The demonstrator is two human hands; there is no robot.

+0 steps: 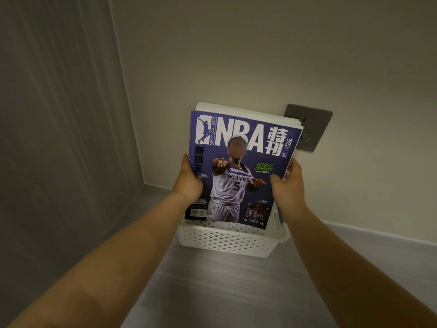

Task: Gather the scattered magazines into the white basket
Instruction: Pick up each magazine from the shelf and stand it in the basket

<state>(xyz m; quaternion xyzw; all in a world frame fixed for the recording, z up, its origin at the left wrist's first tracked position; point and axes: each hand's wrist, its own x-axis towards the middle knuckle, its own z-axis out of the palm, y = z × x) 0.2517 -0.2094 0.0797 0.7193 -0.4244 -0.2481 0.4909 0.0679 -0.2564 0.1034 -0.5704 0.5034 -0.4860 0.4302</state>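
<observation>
i see both arms stretched forward; left hand and right hand clamp the magazines upright, lower edge probably inside the white basket.

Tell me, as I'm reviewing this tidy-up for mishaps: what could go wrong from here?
The magazines stand upright, far taller than the shallow white basket; let go, they might topple or tip it. The left hand and right hand grip only the stack's side edges, so inner issues could slip.
</observation>
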